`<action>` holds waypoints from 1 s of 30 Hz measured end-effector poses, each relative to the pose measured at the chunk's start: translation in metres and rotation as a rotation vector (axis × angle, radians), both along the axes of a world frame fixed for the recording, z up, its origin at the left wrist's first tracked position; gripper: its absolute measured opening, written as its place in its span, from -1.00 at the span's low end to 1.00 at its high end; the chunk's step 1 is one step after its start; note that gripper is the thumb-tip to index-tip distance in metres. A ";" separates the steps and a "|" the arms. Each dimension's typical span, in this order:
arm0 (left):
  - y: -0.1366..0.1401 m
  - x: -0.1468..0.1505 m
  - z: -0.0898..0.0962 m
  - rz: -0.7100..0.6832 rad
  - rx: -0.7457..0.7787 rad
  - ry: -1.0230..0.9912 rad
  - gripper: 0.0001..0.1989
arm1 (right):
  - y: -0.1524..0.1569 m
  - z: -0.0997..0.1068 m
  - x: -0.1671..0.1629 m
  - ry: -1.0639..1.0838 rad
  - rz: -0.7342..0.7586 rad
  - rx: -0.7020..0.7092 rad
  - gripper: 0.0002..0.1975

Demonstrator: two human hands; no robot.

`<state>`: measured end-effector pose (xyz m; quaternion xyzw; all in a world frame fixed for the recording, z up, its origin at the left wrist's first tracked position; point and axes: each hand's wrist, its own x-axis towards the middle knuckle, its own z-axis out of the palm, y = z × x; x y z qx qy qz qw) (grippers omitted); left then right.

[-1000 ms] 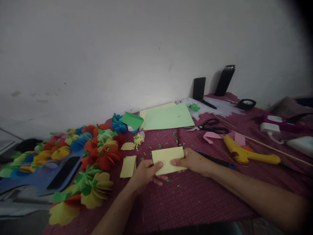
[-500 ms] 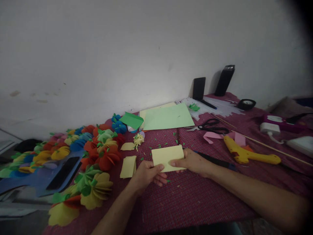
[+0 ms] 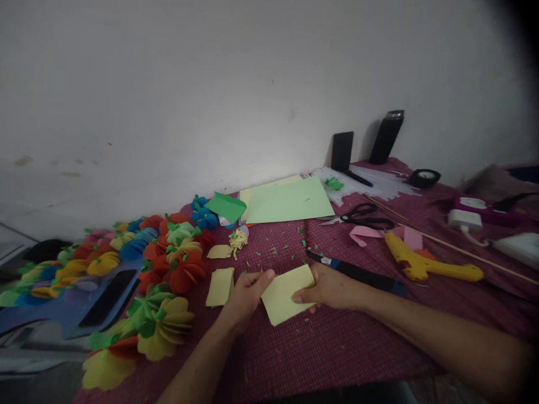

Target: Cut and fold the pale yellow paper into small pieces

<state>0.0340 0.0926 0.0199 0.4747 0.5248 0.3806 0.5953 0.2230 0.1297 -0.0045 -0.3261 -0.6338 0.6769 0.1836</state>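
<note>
A small stack of pale yellow paper (image 3: 283, 300) is held tilted over the table. My right hand (image 3: 330, 289) grips its right side, thumb on top and fingers underneath. At its left corner my left hand (image 3: 246, 297) is closed against the edge, thumb uppermost; its fingertips are partly hidden. Left of that hand lies another stack of yellow paper pieces (image 3: 219, 287). Behind are a cut yellow piece (image 3: 219, 252) and a clump of yellow shreds (image 3: 238, 240). A utility knife (image 3: 362, 273) with a dark handle lies behind my right hand.
Colourful paper pumpkins (image 3: 185, 269) crowd the left side. Light green sheets (image 3: 288, 201) lie at the back near scissors (image 3: 357, 214). A yellow glue gun (image 3: 429, 264), a wooden stick (image 3: 455, 247) and a power strip (image 3: 475, 207) are on the right. A black bottle (image 3: 387, 137) stands by the wall.
The yellow paper has turned, its left end swinging down toward me. My left hand has moved from its lower edge to its left corner. More of the utility knife shows.
</note>
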 end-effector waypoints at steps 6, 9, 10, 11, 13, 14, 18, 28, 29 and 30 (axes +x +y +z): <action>-0.001 -0.001 -0.002 -0.053 0.021 0.054 -0.60 | -0.001 -0.001 0.002 -0.019 0.009 -0.012 -0.75; -0.001 -0.002 -0.001 -0.075 0.045 0.036 -0.63 | 0.000 -0.002 0.002 -0.023 0.016 -0.016 -0.74; -0.001 -0.002 0.000 -0.076 0.048 0.033 -0.64 | 0.000 -0.002 0.002 -0.028 0.020 -0.016 -0.74; -0.001 -0.002 0.001 -0.079 0.045 0.030 -0.66 | 0.000 -0.003 0.002 -0.034 0.024 -0.016 -0.74; -0.001 -0.001 0.003 -0.084 0.027 0.021 -0.69 | 0.001 -0.002 0.003 -0.044 0.040 -0.015 -0.73; -0.001 -0.001 0.003 -0.089 0.017 0.016 -0.71 | 0.000 -0.002 0.003 -0.049 0.052 -0.015 -0.74; -0.002 0.002 0.002 -0.098 -0.021 -0.017 -0.70 | -0.002 0.003 0.004 -0.067 0.103 -0.039 -0.78; -0.001 0.004 -0.004 -0.105 0.007 0.086 -0.64 | 0.002 0.015 0.003 0.053 0.026 -0.051 -0.73; -0.002 0.004 -0.003 -0.104 0.010 0.089 -0.63 | 0.003 0.015 0.003 0.070 -0.028 -0.037 -0.73; -0.002 0.004 -0.003 -0.106 0.012 0.092 -0.63 | 0.004 0.015 0.002 0.078 -0.079 -0.015 -0.73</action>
